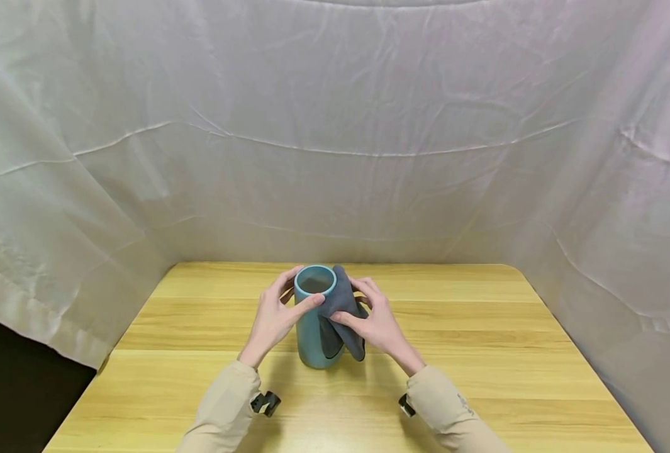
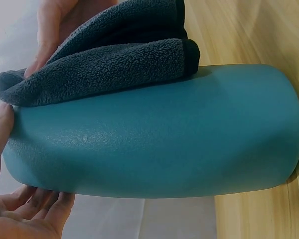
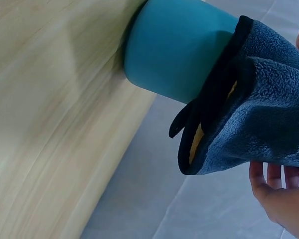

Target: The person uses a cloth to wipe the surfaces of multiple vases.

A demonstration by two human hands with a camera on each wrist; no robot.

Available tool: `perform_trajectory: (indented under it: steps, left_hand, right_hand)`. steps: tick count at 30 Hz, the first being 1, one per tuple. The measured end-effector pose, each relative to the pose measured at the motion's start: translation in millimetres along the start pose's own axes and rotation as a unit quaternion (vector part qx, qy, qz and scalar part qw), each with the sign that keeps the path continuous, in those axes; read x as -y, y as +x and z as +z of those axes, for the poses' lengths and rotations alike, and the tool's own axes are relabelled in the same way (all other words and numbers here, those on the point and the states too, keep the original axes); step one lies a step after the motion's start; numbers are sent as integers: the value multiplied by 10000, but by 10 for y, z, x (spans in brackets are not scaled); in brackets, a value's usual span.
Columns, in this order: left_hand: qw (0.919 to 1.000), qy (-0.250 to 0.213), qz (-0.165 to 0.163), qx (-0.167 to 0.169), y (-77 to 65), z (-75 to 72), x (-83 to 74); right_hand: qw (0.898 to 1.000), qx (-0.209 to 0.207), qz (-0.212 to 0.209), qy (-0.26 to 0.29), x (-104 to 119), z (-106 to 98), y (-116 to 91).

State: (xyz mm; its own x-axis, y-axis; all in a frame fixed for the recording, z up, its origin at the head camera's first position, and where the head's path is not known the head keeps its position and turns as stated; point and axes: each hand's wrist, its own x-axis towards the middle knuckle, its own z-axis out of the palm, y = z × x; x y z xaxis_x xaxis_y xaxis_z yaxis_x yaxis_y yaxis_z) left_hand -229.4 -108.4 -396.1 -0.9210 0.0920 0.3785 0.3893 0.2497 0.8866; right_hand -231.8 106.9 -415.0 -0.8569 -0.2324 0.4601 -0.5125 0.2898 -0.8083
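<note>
From the head, we see the left hand grasping the upper part of the teal vase, standing between the worktop's left and right edges; the right hand grips a grey towel. From the left wrist, the towel touches the vase; from the right, we notice its black hem.

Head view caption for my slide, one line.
Left grip holds a teal cylindrical vessel upright on a yellow wood-grained table; right grip presses a grey plush cloth against its side.

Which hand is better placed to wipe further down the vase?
Likely the right hand: it grips the cloth against the vase; the left hand holds the vase near its top.
</note>
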Motion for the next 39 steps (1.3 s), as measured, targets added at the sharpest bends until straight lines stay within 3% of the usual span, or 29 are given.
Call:
perform_trajectory:
  steps: [10,18,32,39]
  left_hand:
    - [10000,2,-71,17,0,-7,1]
    - [9999,21,-136,16,-1,-13,-8]
    - [9999,-2,-108,18,2,-3,0]
    - [10000,5,-88,24,-3,-1,-9]
  right_hand:
    - [9974,518,495,-118,-108,-21,-71]
    - [9903,1040,743,-547,-251,-14,-137]
    - [9919,991,681,-417,-327,-5,-178]
    - [9964,611,582,-100,-312,13,-206]
